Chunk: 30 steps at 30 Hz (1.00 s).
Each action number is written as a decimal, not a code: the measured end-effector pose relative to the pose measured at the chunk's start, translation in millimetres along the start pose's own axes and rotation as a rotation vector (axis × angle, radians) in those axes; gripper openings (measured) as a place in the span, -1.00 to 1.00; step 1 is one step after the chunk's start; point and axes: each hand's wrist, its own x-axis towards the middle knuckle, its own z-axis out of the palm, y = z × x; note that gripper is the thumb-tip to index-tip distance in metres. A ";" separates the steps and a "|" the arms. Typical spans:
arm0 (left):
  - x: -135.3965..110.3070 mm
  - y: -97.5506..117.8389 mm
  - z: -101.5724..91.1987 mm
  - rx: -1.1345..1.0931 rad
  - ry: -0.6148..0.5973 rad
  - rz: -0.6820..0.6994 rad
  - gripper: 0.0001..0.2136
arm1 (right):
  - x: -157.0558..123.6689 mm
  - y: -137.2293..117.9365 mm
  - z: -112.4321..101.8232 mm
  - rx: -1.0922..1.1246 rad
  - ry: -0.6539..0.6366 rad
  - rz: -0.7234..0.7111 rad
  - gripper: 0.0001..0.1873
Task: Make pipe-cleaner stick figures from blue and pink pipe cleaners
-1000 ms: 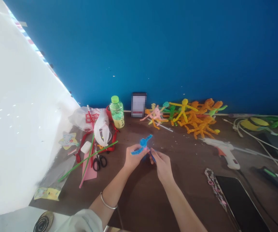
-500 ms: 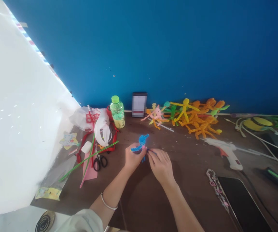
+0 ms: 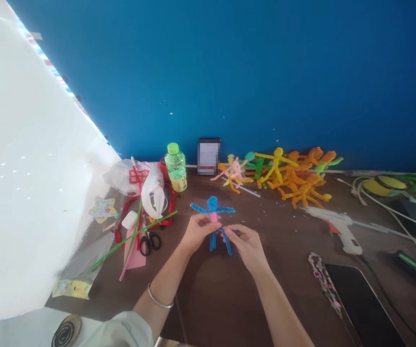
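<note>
Between my hands is a blue pipe cleaner figure (image 3: 212, 205) with a round head, two outstretched arms, a pink middle and blue strands hanging below. My left hand (image 3: 198, 233) pinches it at the pink middle, thumb in front. My right hand (image 3: 244, 243) is closed on one of the blue strands (image 3: 227, 243) at the figure's lower right, thumb and forefinger together. The figure is upright and held over the dark table (image 3: 215, 294). Part of its lower body is hidden by my fingers.
Left lie black-handled scissors (image 3: 150, 242), green pipe cleaners (image 3: 121, 245) and a plastic bag (image 3: 153, 193), near a green-capped bottle (image 3: 176, 168). A phone (image 3: 208, 156) leans on the wall beside orange and yellow figures (image 3: 298, 178). Right are a glue gun (image 3: 341, 226) and another phone (image 3: 365, 299).
The figure has turned to face me, its arms now spread level and its pink middle and lower strands more visible. My right hand has shifted slightly right and down.
</note>
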 end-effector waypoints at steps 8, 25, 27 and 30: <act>1.2 -2.0 2.5 -0.305 0.003 -0.148 -0.75 | -0.9 12.3 4.7 -0.290 0.201 -0.445 -0.82; 1.2 -5.2 2.3 -0.208 0.124 -0.038 -0.72 | 0.6 10.2 10.2 0.098 0.160 0.044 -0.68; -1.7 -0.9 3.5 -0.076 0.103 0.041 -0.78 | 3.3 10.8 9.4 0.265 0.163 0.136 -0.71; -7.4 5.7 5.8 0.195 0.022 0.160 -0.86 | 4.5 12.4 7.2 0.301 0.191 0.177 -0.71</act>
